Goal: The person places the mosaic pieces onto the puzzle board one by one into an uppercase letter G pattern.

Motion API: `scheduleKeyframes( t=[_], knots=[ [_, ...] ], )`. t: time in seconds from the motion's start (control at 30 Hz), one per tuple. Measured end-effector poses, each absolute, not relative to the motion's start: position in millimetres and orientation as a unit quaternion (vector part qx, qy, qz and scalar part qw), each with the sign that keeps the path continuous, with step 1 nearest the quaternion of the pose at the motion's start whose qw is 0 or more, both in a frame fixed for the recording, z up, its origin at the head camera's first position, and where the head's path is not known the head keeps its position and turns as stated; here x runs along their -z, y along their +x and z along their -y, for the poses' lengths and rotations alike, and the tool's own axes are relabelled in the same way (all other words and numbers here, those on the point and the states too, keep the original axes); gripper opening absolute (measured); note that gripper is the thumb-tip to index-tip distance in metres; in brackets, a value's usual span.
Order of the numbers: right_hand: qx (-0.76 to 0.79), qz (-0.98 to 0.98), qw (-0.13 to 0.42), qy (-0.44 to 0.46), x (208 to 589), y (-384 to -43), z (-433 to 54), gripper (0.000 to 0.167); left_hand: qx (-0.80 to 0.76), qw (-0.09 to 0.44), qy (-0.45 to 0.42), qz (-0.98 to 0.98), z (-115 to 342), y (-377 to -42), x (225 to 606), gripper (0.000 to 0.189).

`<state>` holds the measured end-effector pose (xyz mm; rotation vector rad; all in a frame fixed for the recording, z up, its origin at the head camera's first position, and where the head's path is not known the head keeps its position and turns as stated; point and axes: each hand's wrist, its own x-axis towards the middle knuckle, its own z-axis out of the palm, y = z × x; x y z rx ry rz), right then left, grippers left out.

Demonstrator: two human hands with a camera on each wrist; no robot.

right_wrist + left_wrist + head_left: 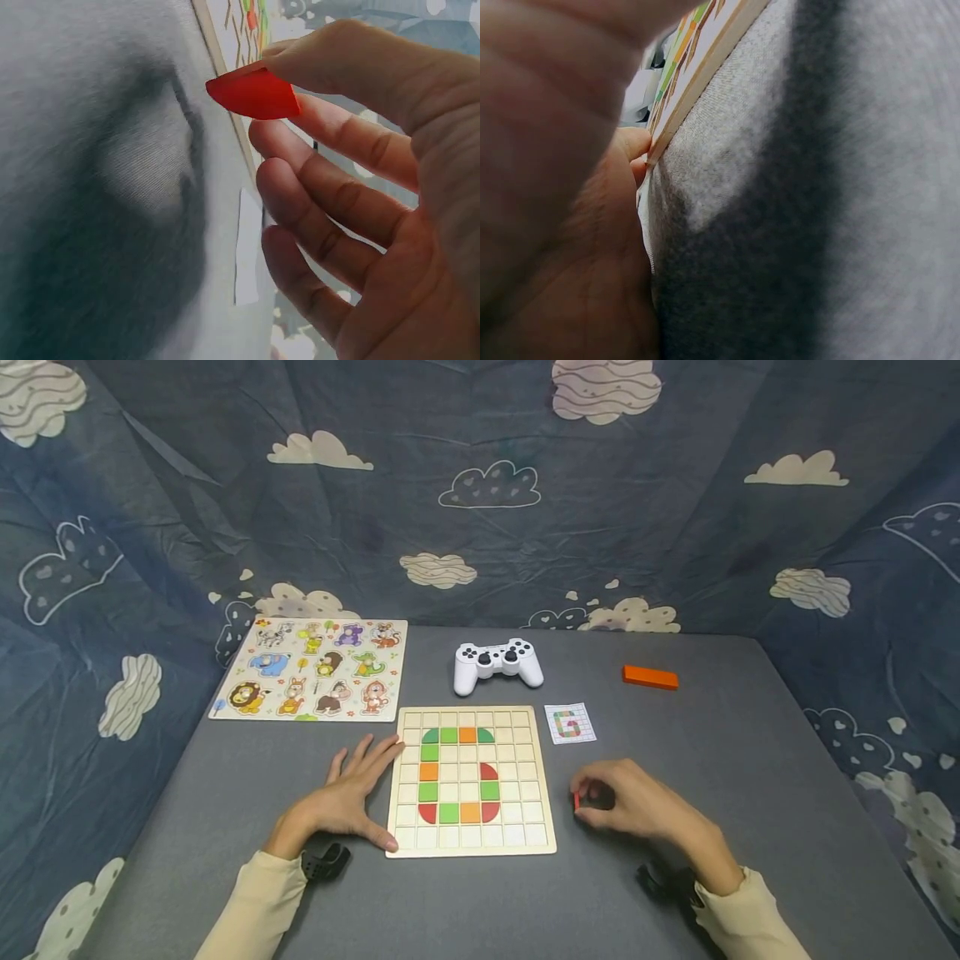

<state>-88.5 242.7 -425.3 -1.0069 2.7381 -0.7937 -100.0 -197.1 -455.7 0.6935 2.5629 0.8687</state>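
Note:
A red quarter-round tile (255,96) is pinched between the thumb and index finger of my right hand (633,795), just right of the grid board; its other fingers are bent without touching the tile. The pale wooden grid board (517,847) lies flat before me, with green, orange and red tiles set in a G-like outline. My left hand (347,797) is spread along the board's left edge, thumb at the near corner and fingertips on the edge higher up. Beyond my right hand lies a small pattern card (570,723) showing a coloured G on a grid.
An animal picture puzzle board (307,670) lies at the back left. A white game controller (498,665) sits behind the grid board. An orange block (650,677) lies at the back right on the grey tabletop (750,735). A cloud-patterned cloth (487,552) hangs behind.

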Motion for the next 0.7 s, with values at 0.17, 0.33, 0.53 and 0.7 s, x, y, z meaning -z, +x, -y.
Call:
scheduleKeyframes(
  t=[0.17,0.33,0.53,0.7],
  knots=[
    [0.261,-0.903,0.062,-0.337,420.6,-98.1,-231.5,0.023,-0.306,0.174,0.245,-0.903,197.8,-99.7,456.3,0.141],
    [0.258,-0.905,0.082,-0.328,418.2,-110.3,-217.6,0.022,-0.307,0.174,0.245,-0.903,198.4,-99.8,457.0,0.142],
    [0.253,-0.906,0.090,-0.329,415.4,-123.9,-199.7,0.023,-0.304,0.176,0.243,-0.905,198.2,-101.0,458.1,0.142],
    [0.262,-0.896,0.089,-0.347,417.0,-135.7,-184.0,0.022,-0.301,0.177,0.241,-0.905,198.4,-101.9,459.0,0.142]
  ],
)
